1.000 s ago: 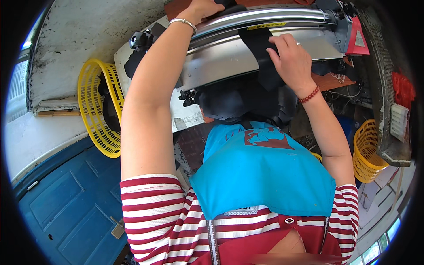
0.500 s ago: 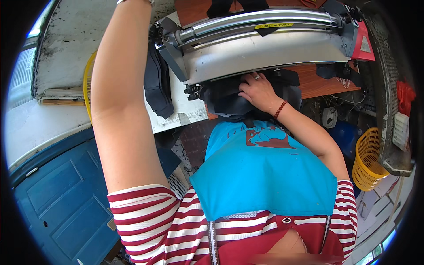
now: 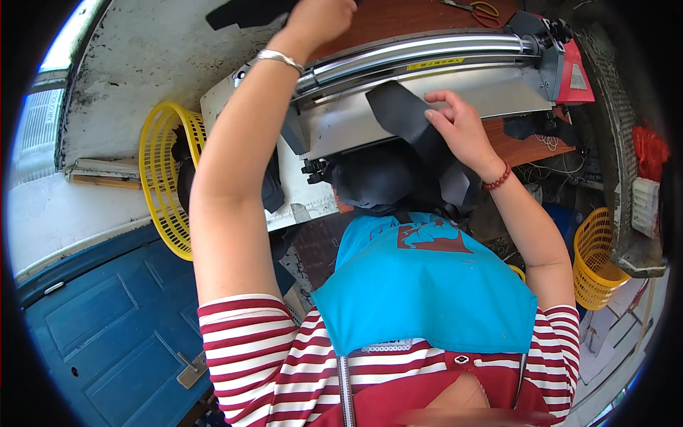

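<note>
My right hand (image 3: 461, 132) pinches a flat black cut piece (image 3: 397, 108) between thumb and fingers, holding it up over the metal feed plate (image 3: 491, 94) of a roller machine. Below it, a pile of dark pieces (image 3: 377, 178) lies at the machine's front edge, against my apron. Past the steel roller (image 3: 427, 51), my left hand (image 3: 324, 23) is at the top of the view with its fingers curled. Another black piece (image 3: 249, 13) runs under that hand; the fingertips are partly cut off by the picture's edge.
A yellow basket (image 3: 165, 178) with dark pieces inside stands left of my left arm. Scissors (image 3: 480, 10) with orange handles lie behind the machine on the wooden table (image 3: 398, 18). Another yellow basket (image 3: 597, 263) is at the right, below a concrete ledge (image 3: 637, 260).
My left hand has come into view behind the roller, by a black piece now further left. My right hand has risen from the pile with a black piece.
</note>
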{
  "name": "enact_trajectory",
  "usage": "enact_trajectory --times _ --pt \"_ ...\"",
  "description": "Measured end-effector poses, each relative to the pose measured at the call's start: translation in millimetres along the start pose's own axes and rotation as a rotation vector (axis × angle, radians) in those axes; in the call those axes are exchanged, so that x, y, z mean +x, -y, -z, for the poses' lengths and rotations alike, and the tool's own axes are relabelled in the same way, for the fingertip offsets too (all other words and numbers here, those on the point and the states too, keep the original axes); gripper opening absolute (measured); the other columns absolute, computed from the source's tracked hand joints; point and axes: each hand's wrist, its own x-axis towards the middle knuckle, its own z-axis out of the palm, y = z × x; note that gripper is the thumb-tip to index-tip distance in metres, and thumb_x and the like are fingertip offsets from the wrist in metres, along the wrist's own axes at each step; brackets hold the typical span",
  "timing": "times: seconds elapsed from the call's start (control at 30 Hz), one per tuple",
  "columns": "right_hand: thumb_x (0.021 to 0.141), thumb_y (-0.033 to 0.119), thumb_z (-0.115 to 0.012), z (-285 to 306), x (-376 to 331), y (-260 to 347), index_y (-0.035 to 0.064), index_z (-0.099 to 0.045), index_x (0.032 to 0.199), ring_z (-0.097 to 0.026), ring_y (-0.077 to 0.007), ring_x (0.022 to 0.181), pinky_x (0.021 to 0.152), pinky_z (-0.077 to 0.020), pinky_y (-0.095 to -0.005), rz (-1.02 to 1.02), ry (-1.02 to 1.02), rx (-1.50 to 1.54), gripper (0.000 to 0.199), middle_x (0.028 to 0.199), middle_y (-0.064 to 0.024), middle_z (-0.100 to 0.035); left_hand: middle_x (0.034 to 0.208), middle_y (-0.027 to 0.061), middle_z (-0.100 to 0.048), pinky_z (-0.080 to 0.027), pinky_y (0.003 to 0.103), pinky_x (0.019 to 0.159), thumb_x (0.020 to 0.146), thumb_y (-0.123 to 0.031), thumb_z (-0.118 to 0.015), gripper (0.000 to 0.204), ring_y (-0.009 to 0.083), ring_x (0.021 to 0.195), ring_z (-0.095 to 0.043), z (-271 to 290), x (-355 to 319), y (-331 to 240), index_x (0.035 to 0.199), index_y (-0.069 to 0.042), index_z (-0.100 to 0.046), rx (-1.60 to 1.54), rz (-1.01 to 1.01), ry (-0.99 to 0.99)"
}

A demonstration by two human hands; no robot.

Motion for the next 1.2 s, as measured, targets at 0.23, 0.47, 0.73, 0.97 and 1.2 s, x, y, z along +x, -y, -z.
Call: enact_trajectory --times 0.23,0.47,0.73,0.97,1.2 --pt "0.092 0.017 -0.071 6.8 38.3 10.8 0.0113 -0.062 0.112 -0.071 -0.0361 0.081 0.072 -0.0538 -0.0464 0.125 -0.153 -0.549 0.022 0.088 -0.0148 -0.073 0.111 0.0234 -0.074 -0.052 0.04 0.094 0.084 -0.05 -0.065 0.056 0.0361 0.102 -0.07 -40.6 -7.7 -11.9 0.097 0.002 -0.078 -0.186 0.642 0.639" --pt "0.087 0.014 -0.076 0.6 -1.9 -4.2 0.0104 -0.069 0.104 -0.068 -0.0274 0.072 0.06 -0.0526 -0.0362 0.661 -0.315 -0.671 0.019 0.088 -0.0073 -0.069 0.073 0.0058 -0.07 -0.055 0.033 0.065 0.087 -0.019 -0.072 0.018 0.0201 0.07 -0.066 -67.7 -14.1 49.5 0.083 -0.004 -0.079 -0.508 0.907 0.211" --pt "0.086 0.024 -0.077 -79.6 -30.2 -67.9 0.0082 -0.066 0.109 -0.064 -0.0327 0.103 0.088 -0.0514 -0.0431 0.571 0.061 -0.868 0.03 0.106 -0.0115 -0.064 0.076 0.0057 -0.056 -0.051 0.033 0.048 0.093 -0.013 -0.064 0.008 0.02 0.061 -0.055 44.1 41.8 -3.6 0.09 -0.006 -0.061 -0.808 0.911 -0.063" --pt "0.085 0.023 -0.077 -82.5 -23.8 -76.9 0.0082 -0.067 0.101 -0.062 -0.0315 0.106 0.091 -0.0497 -0.0421 0.52 0.163 -0.725 0.024 0.11 -0.0109 -0.066 0.089 0.0022 -0.06 -0.053 0.032 0.048 0.094 -0.008 -0.059 0.002 0.0163 0.071 -0.062 124.8 38.0 25.3 0.093 -0.01 -0.059 -0.901 0.734 -0.179" --pt "0.086 0.013 -0.076 -42.2 -36.0 -34.1 0.0068 -0.068 0.093 -0.065 -0.026 0.084 0.08 -0.0518 -0.0378 0.732 0.063 -0.377 0.012 0.089 -0.0061 -0.068 0.113 0.0121 -0.067 -0.055 0.029 0.047 0.093 0.007 -0.046 0.047 0.0185 0.068 -0.064 133.3 19.7 -23.6 0.133 -0.008 -0.066 -0.617 0.409 -0.572"
